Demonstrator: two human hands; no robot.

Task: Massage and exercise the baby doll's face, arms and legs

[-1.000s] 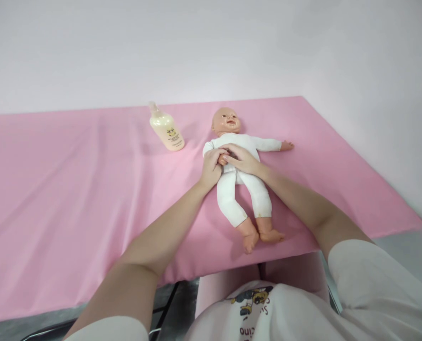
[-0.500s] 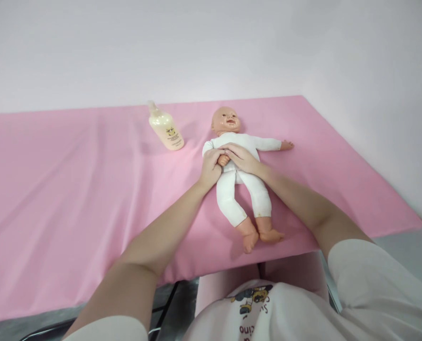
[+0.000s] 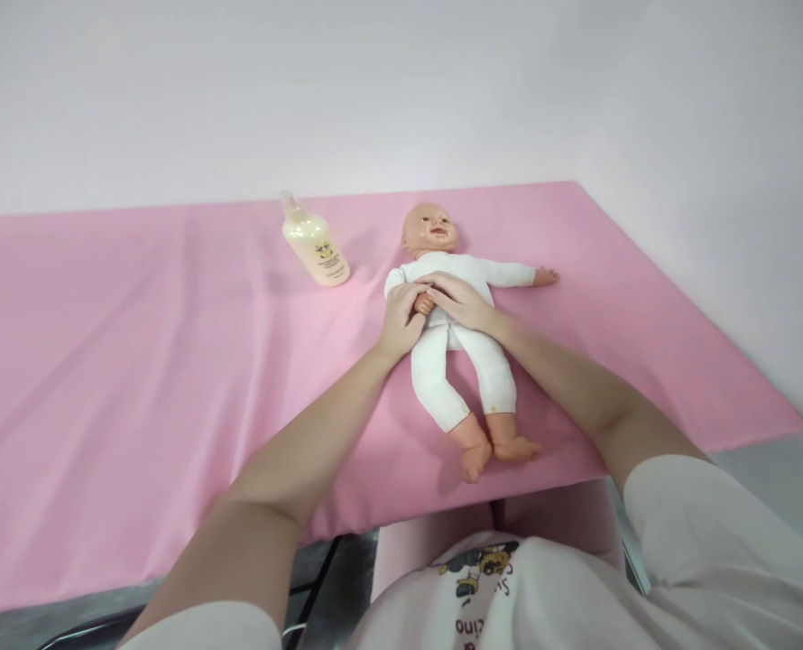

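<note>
Doll (image 3: 466, 338) lies on its back on the pink-covered desk (image 3: 137, 361), head toward the far wall, feet toward me. I see it from the head view only. It wears a white suit; one sleeve stretches out to my right, bare feet close together at the near end.

My left hand (image 3: 401, 320) sits at the doll's side, at waist level, fingers curled in around the doll's small hand (image 3: 423, 304), which shows as a bit of skin tone between my two hands. Grip looks closed on it, though the thumb is hidden.

My right hand (image 3: 462, 302) rests flat across the doll's belly, fingers together, tips touching the left hand's fingers. It lies on the doll rather than clamps it; palm down, nothing inside it that I can see.

Both forearms run in from the near edge and meet over the torso, so the doll is directly under and between the hands.

Lotion bottle (image 3: 313, 244), pale cream with a yellow print, stands tilted in view, left of the doll's head, well apart from either hand.
</note>
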